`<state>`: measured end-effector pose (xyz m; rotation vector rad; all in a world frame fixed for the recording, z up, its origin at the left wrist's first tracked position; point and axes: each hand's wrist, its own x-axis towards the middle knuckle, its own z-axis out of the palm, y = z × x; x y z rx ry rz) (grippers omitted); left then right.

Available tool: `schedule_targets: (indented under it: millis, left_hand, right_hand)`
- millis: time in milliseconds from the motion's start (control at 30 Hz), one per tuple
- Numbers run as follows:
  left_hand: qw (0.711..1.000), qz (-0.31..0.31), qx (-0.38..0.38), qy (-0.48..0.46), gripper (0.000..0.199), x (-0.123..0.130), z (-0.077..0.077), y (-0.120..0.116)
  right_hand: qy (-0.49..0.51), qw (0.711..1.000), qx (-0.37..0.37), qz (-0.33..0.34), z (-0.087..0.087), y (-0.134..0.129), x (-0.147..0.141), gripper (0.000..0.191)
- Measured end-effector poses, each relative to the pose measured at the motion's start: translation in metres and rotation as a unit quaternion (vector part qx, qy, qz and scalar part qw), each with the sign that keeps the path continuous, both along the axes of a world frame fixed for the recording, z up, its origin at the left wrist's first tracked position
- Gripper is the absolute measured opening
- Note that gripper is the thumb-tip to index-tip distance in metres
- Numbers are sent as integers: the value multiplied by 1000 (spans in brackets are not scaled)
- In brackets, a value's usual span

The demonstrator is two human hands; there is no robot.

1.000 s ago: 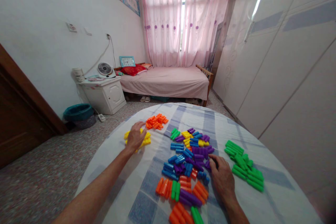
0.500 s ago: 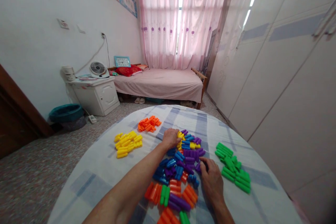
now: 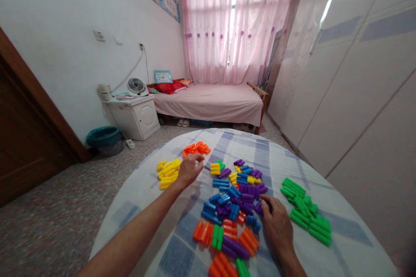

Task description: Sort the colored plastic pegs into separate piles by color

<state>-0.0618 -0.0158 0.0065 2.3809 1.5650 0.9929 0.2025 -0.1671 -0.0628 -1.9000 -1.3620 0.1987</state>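
Note:
My left hand (image 3: 191, 169) hovers between the orange pile (image 3: 196, 149) and the yellow pile (image 3: 169, 173), its fingers curled; whether something is in them is hidden. My right hand (image 3: 276, 220) rests at the right edge of the mixed pieces, fingers bent beside a purple piece (image 3: 258, 207); its grip is hidden. The mixed heap holds blue pieces (image 3: 209, 212), purple pieces (image 3: 250, 190), a yellow piece (image 3: 215, 169) and orange-red pieces (image 3: 203, 233). To the right lies a pile of green pieces (image 3: 305, 210).
The pieces lie on a round table with a checked cloth (image 3: 180, 246). Beyond it are a bed (image 3: 208, 101), a white cabinet (image 3: 143, 117) with a fan (image 3: 137, 85), a teal bin (image 3: 104, 136) and a tall wardrobe (image 3: 351, 95).
My left hand has left the mixed heap and moved left toward the orange and yellow piles, uncovering yellow, green and blue pieces. The view has turned left; my right hand stays beside the heap.

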Motion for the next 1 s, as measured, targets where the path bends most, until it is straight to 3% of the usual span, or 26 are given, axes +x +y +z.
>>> schedule_targets:
  millis: [100,167,300,467,633,800,867,1000]
  left_hand:
    - [1000,12,7,-9,19,-32,2,-4]
    - [1000,-28,10,4,19,-37,0,-9]
    - [990,-106,-14,93,27,-14,-9,-16]
    - [988,-48,-56,133,30,26,-25,-6]
    - [989,-2,-64,130,33,37,-29,-2]
    - [992,27,-23,121,45,-2,-11,-7]
    - [988,70,-8,135,45,-28,-1,-1]
    - [965,172,-56,188,45,-76,12,23]
  right_hand:
    - [-1,1000,-8,-3,1,1,0,36]
    - [1,1000,-12,-5,2,1,0,36]
    - [4,1000,-16,-7,1,1,1,37]
    - [9,1000,-22,4,1,-1,3,39]
    - [5,1000,-22,9,-1,-1,5,41]
    - [7,1000,-19,11,0,-1,4,41]
    - [7,1000,-24,10,1,-1,3,40]
    - [2,1000,-26,-3,3,0,1,39]
